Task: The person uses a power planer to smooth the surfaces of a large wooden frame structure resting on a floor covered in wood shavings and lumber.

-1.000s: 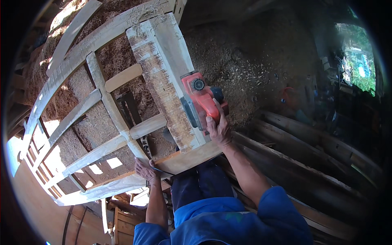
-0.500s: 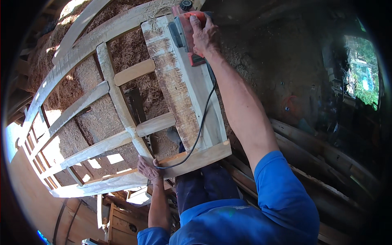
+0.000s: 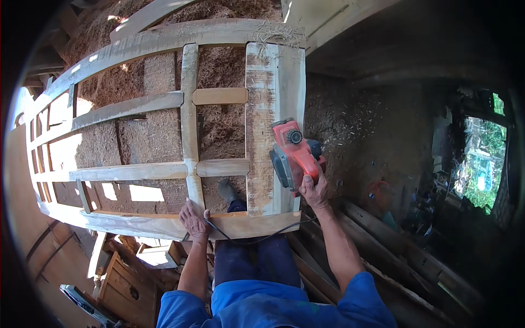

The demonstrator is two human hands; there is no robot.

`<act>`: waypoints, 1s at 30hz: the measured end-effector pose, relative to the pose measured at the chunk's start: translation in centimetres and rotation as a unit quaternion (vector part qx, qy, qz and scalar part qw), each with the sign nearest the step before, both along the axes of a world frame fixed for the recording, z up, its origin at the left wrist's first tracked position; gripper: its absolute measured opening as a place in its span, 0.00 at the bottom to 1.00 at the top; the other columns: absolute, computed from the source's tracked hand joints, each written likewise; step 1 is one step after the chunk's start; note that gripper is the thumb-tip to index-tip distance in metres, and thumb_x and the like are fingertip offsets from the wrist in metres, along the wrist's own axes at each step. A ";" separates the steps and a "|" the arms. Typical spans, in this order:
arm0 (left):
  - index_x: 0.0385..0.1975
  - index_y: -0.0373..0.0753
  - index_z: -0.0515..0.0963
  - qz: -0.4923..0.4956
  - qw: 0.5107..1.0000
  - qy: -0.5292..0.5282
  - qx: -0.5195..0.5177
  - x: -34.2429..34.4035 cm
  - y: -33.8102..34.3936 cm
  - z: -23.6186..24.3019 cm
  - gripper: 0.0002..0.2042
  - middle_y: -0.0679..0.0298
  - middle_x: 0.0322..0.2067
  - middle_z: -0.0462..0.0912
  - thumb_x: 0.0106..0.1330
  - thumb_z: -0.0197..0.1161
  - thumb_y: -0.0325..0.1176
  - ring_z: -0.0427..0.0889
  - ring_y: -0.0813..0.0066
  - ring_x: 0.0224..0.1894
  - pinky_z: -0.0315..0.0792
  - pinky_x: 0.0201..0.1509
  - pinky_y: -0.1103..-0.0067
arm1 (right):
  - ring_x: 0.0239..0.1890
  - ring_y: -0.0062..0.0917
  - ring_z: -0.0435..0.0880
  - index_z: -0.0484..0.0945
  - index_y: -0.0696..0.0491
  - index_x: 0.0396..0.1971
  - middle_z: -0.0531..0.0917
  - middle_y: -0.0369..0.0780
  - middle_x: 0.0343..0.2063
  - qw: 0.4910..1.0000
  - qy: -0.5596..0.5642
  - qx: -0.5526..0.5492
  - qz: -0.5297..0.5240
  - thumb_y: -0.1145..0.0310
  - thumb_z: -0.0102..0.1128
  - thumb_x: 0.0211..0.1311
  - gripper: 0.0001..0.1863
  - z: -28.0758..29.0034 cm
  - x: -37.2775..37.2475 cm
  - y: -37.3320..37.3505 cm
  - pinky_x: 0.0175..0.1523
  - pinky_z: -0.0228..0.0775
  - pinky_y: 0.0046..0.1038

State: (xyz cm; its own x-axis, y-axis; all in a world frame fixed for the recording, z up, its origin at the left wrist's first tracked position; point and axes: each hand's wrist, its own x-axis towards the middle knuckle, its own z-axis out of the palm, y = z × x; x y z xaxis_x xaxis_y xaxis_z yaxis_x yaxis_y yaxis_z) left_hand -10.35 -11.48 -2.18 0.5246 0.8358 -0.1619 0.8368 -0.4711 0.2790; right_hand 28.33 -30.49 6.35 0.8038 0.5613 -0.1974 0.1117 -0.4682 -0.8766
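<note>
My right hand (image 3: 314,191) is closed round the handle of a red and black electric planer (image 3: 298,150), which sits on a pale board (image 3: 290,87) at the right end of a wooden lattice frame (image 3: 126,172). A rougher, brown-streaked plank (image 3: 258,98) lies along that board's left side. My left hand (image 3: 191,221) grips the frame where a crosspiece meets the near rail, fingers bent over the wood. A black cord (image 3: 251,239) runs from beside my left thumb toward the planer, across the rail. Thin shavings (image 3: 276,34) lie at the board's far end.
Rough timber beams (image 3: 394,262) lie at my lower right. A bright window opening (image 3: 484,164) is at the far right. Wood shavings (image 3: 219,76) heap beneath the frame. At lower left are wooden boxes (image 3: 123,279) and a curved plywood sheet (image 3: 38,218). My booted foot (image 3: 228,190) shows through the lattice.
My right hand pushed the planer to the board's far end half a second ago; now it is back nearer my body. My left hand stays on the frame. The view has turned.
</note>
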 end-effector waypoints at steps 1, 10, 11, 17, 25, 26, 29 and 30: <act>0.73 0.33 0.58 -0.002 1.000 -0.006 0.003 0.1 0.2 0.0 0.45 0.46 0.61 0.71 0.69 0.48 0.67 0.66 0.46 0.65 0.53 0.71 0.53 | 0.44 0.40 0.89 0.70 0.55 0.67 0.86 0.51 0.46 0.999 -0.032 -0.006 0.020 0.39 0.56 0.70 0.39 -0.4 0.1 -1.2 0.46 0.79 0.38; 0.65 0.40 0.71 0.130 0.990 -0.007 0.061 5.0 3.2 0.0 0.28 0.53 0.53 0.76 0.76 0.48 0.54 0.72 0.52 0.58 0.58 0.65 0.54 | 0.45 0.54 0.87 0.73 0.52 0.65 0.86 0.55 0.44 0.985 -0.060 -0.040 0.154 0.39 0.57 0.69 0.36 1.4 10.0 6.9 0.46 0.80 0.45; 0.61 0.42 0.74 0.134 0.987 -0.006 0.087 5.8 3.1 0.1 0.24 0.54 0.51 0.78 0.77 0.48 0.52 0.74 0.53 0.57 0.60 0.64 0.55 | 0.45 0.54 0.87 0.73 0.52 0.65 0.86 0.56 0.43 0.978 -0.061 -0.052 0.193 0.39 0.57 0.69 0.36 1.9 11.6 8.3 0.46 0.80 0.45; 0.58 0.44 0.77 0.207 0.974 -0.001 0.095 8.4 2.9 -0.3 0.23 0.55 0.49 0.79 0.76 0.49 0.54 0.75 0.54 0.55 0.61 0.62 0.59 | 0.45 0.54 0.87 0.73 0.51 0.66 0.87 0.55 0.39 0.934 -0.081 -0.055 0.343 0.41 0.60 0.67 0.36 2.1 17.3 14.7 0.45 0.80 0.44; 0.55 0.44 0.78 0.199 0.973 0.004 0.115 8.0 3.3 1.2 0.23 0.59 0.47 0.80 0.75 0.49 0.54 0.75 0.57 0.53 0.61 0.62 0.59 | 0.40 0.51 0.88 0.73 0.52 0.65 0.87 0.54 0.40 0.866 -0.087 0.008 0.493 0.45 0.65 0.66 0.35 3.0 18.1 26.1 0.43 0.79 0.40; 0.55 0.44 0.78 0.197 0.974 0.003 0.111 8.0 3.3 1.3 0.23 0.59 0.47 0.80 0.75 0.49 0.54 0.75 0.58 0.53 0.61 0.62 0.59 | 0.40 0.51 0.88 0.73 0.52 0.65 0.87 0.54 0.40 0.864 -0.083 0.007 0.497 0.45 0.65 0.66 0.35 2.9 17.6 27.0 0.43 0.79 0.40; 0.54 0.44 0.79 0.206 0.973 0.004 0.106 7.9 3.1 1.5 0.22 0.59 0.46 0.80 0.75 0.50 0.53 0.75 0.58 0.52 0.61 0.62 0.60 | 0.45 0.51 0.87 0.74 0.52 0.65 0.85 0.57 0.43 0.855 -0.042 -0.072 0.513 0.45 0.64 0.66 0.34 3.2 16.2 29.3 0.48 0.78 0.42; 0.54 0.44 0.79 0.207 0.973 0.001 0.106 7.9 3.2 1.4 0.22 0.59 0.46 0.80 0.75 0.50 0.53 0.75 0.58 0.52 0.61 0.62 0.60 | 0.47 0.52 0.86 0.74 0.52 0.64 0.84 0.58 0.45 0.851 -0.064 -0.051 0.518 0.45 0.64 0.66 0.34 3.0 16.1 30.0 0.50 0.78 0.42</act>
